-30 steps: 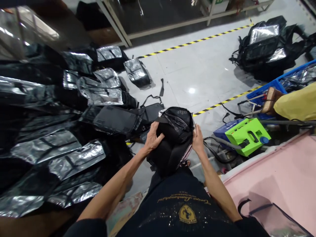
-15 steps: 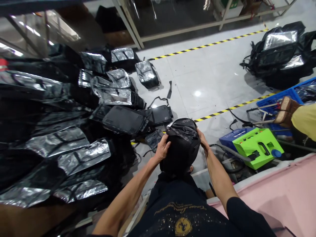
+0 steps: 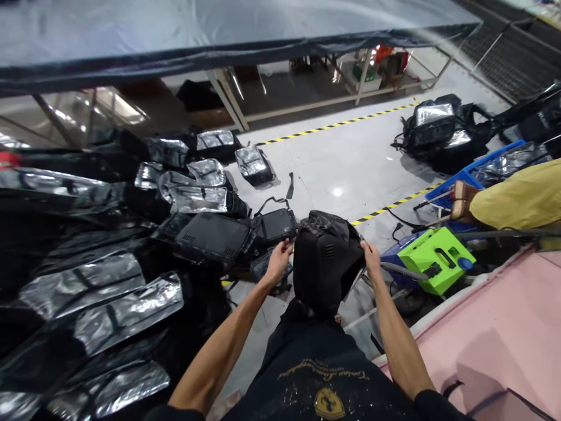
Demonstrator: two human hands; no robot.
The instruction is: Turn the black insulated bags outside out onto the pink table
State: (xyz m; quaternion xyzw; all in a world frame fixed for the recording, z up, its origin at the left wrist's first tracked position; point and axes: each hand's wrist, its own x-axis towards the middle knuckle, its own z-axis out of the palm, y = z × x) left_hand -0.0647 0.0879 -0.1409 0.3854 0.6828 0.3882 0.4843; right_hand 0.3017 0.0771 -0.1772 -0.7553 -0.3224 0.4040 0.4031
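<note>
A black backpack [image 3: 322, 263] is held upright against the front of my body, its slotted base panel facing me. My right hand [image 3: 371, 258] grips its right edge, where the fabric is pulled out and a dark gap shows. Just off the bag's left side is my left hand [image 3: 279, 261], thumb and fingers pinched together; what they hold, if anything, is too small to make out. Beyond the left hand lie a flat black bag [image 3: 214, 235] and a smaller black bag [image 3: 277, 224] with a strap.
Black bags with silver film [image 3: 109, 280] are heaped along the left. A green machine [image 3: 433, 260] stands at right beside a pink-topped table [image 3: 504, 316]. Behind it are a blue crate [image 3: 467, 172] and a person's yellow-clothed part [image 3: 517, 196]. Striped tape [image 3: 394, 207] marks the floor.
The backpack has turned so its slotted base shows. My left hand has come off its side into a pinch; my right hand now grips its edge. The view has tilted upward.
</note>
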